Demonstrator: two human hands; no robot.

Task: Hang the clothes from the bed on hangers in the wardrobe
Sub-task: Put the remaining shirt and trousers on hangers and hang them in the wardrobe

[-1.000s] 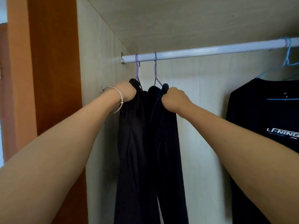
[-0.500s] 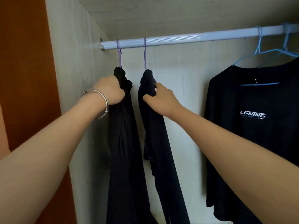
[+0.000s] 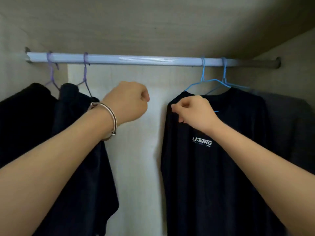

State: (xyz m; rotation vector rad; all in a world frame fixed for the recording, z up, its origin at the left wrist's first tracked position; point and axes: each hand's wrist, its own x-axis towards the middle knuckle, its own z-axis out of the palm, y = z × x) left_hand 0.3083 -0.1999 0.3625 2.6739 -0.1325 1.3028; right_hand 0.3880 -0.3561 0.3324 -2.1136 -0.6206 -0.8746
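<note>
**Head view.**

1. Change: half a second ago each hand gripped the top of one dark garment. Both hands have since let go and moved to the right.
2. The left hand is now curled into a fist and holds nothing. It is raised before the bare back panel, with a bracelet on its wrist.
3. The right hand has its fingers curled at the near shoulder of the black T-shirt. Whether it pinches the fabric or only lies in front of it cannot be told.
4. Location: the first dark garment and the second dark garment hang to the left of the left hand, the second passing behind its wrist. Each is on a purple hanger hooked over the rail, which runs above both hands.
5. Judgement: these two items count as hung, and attention appears to be shifting to the T-shirt.
6. Orientation: every garment has its long axis vertical, dropping straight from the rail. The T-shirt faces the viewer with its logo forward, below the right hand, on a blue hanger. To the right of that hand hangs a grey garment.
</note>
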